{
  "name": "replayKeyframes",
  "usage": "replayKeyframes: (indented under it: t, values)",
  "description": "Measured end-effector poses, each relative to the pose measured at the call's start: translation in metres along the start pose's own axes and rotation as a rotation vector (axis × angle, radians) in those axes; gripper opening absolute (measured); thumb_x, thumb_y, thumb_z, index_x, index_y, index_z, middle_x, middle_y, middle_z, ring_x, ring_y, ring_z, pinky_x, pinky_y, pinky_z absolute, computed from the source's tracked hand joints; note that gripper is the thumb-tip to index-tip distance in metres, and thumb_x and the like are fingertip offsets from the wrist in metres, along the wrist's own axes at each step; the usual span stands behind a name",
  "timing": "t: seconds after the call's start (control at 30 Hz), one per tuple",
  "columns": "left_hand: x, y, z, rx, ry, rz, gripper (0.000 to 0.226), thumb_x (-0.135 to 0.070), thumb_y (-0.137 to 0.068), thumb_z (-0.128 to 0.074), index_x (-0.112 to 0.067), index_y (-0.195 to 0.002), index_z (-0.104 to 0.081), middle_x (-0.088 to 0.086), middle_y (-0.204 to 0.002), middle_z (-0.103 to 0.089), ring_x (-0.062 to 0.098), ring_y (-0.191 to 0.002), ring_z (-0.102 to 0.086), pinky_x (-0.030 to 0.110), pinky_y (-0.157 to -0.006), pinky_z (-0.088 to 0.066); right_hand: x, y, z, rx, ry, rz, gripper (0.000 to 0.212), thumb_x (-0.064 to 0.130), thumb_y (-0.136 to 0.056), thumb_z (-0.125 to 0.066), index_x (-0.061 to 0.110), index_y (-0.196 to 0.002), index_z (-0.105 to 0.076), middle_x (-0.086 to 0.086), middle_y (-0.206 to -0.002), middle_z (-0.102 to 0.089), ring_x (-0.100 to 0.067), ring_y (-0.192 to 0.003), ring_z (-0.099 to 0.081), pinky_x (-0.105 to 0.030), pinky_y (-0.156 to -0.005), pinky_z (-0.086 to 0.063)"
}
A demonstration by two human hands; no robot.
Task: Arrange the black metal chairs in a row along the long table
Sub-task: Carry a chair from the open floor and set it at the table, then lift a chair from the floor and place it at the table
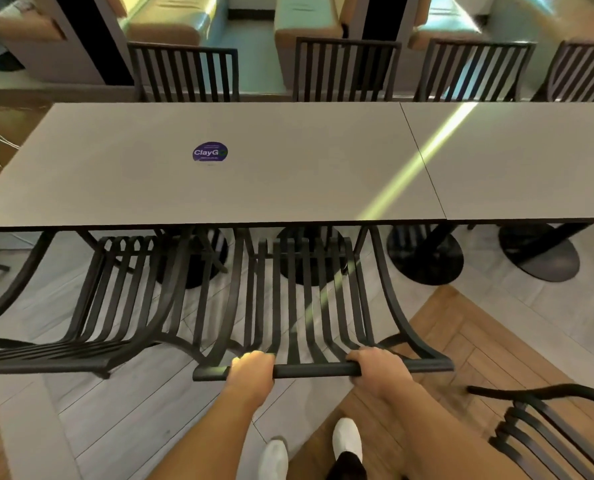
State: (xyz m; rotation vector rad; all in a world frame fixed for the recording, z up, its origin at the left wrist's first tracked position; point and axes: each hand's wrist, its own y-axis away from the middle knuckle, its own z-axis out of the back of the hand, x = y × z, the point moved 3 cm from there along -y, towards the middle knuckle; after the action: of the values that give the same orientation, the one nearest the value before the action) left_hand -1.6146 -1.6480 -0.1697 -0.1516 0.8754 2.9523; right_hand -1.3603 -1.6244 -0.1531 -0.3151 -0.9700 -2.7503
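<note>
Both my arms reach forward and down, side by side, to the top rail of the black metal chair (318,370) in front of me. My left hand (250,370) wraps over the rail towards its left end, knuckles up and fingers curled down the far side of the bar. My right hand (375,367) grips the same rail further right, fingers folded over it in the same way, wrist bent slightly inward. A bare stretch of rail shows between the two hands.

The chair faces the long table (288,174), its slatted seat tucked partly under the near edge and its back curving towards me. Just to its left a second black chair (115,289) sits pushed in at the same edge, the two nearly touching. A third chair (558,420) stands loose at my lower right, away from the table and turned at an angle. More black chairs (344,71) line the far side of the table. A round purple sticker (209,152) lies on the tabletop, and my white shoes (347,439) show on the floor below my arms
</note>
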Motion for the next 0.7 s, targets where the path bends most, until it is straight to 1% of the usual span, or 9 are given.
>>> replayKeyframes:
  t: [0.07, 0.17, 0.23, 0.3, 0.37, 0.43, 0.5, 0.6, 0.7]
  values:
    - [-0.004, 0.005, 0.009, 0.034, 0.077, -0.054, 0.02, -0.029, -0.101, -0.062, -0.023, -0.119, -0.065, 0.0, -0.106, -0.067, 0.019, -0.098, -0.065, 0.037, -0.098, -0.054, 0.002, 0.009, 0.004, -0.018, -0.058, -0.015, 0.026, 0.037, -0.096, -0.068, 0.033, -0.122, -0.065, 0.009, -0.109, -0.065, -0.011, -0.103, -0.061, -0.032, -0.099, -0.051]
    - [-0.015, 0.016, 0.025, 0.067, 0.141, -0.161, 0.021, -0.028, -0.1, -0.062, -0.025, -0.12, -0.064, -0.001, -0.108, -0.066, 0.018, -0.099, -0.064, 0.037, -0.096, -0.055, 0.003, 0.025, 0.01, -0.079, -0.173, -0.064, 0.029, 0.044, -0.093, -0.071, 0.032, -0.119, -0.065, 0.01, -0.107, -0.064, -0.009, -0.099, -0.06, -0.028, -0.092, -0.051]
    - [-0.023, 0.022, 0.036, 0.06, 0.131, -0.224, 0.019, -0.029, -0.1, -0.061, -0.026, -0.118, -0.064, -0.002, -0.107, -0.065, 0.017, -0.096, -0.064, 0.038, -0.093, -0.055, 0.004, 0.038, 0.012, -0.147, -0.247, -0.105, 0.029, 0.048, -0.093, -0.07, 0.032, -0.118, -0.065, 0.012, -0.103, -0.062, -0.006, -0.094, -0.059, -0.025, -0.087, -0.05]
    - [-0.033, 0.028, 0.045, 0.042, 0.106, -0.278, 0.017, -0.031, -0.1, -0.06, -0.025, -0.115, -0.064, -0.002, -0.105, -0.064, 0.016, -0.09, -0.066, 0.039, -0.09, -0.057, 0.004, 0.052, 0.013, -0.224, -0.317, -0.144, 0.025, 0.047, -0.094, -0.068, 0.033, -0.115, -0.066, 0.014, -0.1, -0.061, -0.005, -0.089, -0.058, -0.024, -0.084, -0.05]
    - [-0.048, 0.033, 0.055, 0.005, 0.073, -0.336, 0.019, -0.033, -0.101, -0.057, -0.025, -0.117, -0.065, -0.003, -0.106, -0.063, 0.016, -0.093, -0.064, 0.039, -0.091, -0.056, 0.003, 0.069, 0.012, -0.284, -0.359, -0.182, 0.021, 0.044, -0.096, -0.066, 0.034, -0.115, -0.066, 0.013, -0.103, -0.062, -0.003, -0.089, -0.058, -0.023, -0.084, -0.049]
    - [-0.067, 0.039, 0.062, -0.047, 0.025, -0.399, 0.023, -0.036, -0.102, -0.055, -0.027, -0.12, -0.066, -0.004, -0.109, -0.063, 0.015, -0.099, -0.062, 0.038, -0.093, -0.055, -0.004, 0.091, 0.009, -0.326, -0.368, -0.234, 0.024, 0.041, -0.097, -0.064, 0.033, -0.12, -0.065, 0.011, -0.112, -0.064, -0.006, -0.093, -0.057, -0.023, -0.084, -0.047]
    - [-0.091, 0.046, 0.066, -0.082, 0.0, -0.461, 0.026, -0.037, -0.103, -0.054, -0.026, -0.123, -0.066, -0.004, -0.11, -0.064, 0.015, -0.101, -0.062, 0.037, -0.093, -0.055, -0.015, 0.116, 0.003, -0.337, -0.372, -0.296, 0.027, 0.04, -0.099, -0.061, 0.031, -0.123, -0.065, 0.007, -0.117, -0.066, -0.012, -0.099, -0.061, -0.028, -0.087, -0.051]
    - [-0.136, 0.06, 0.065, -0.108, -0.067, -0.578, 0.031, -0.039, -0.105, -0.047, -0.023, -0.125, -0.064, -0.001, -0.115, -0.064, 0.019, -0.105, -0.063, 0.039, -0.092, -0.054, -0.041, 0.161, -0.01, -0.338, -0.383, -0.409, 0.025, 0.038, -0.099, -0.06, 0.029, -0.122, -0.065, 0.006, -0.115, -0.067, -0.016, -0.101, -0.064, -0.033, -0.089, -0.055]
    - [-0.189, 0.081, 0.054, -0.085, -0.114, -0.69, 0.031, -0.04, -0.106, -0.045, -0.019, -0.118, -0.065, 0.002, -0.111, -0.067, 0.023, -0.103, -0.066, 0.043, -0.09, -0.055, -0.073, 0.212, -0.029, -0.375, -0.414, -0.502, 0.024, 0.039, -0.1, -0.058, 0.028, -0.121, -0.064, 0.005, -0.113, -0.067, -0.017, -0.1, -0.063, -0.033, -0.088, -0.054]
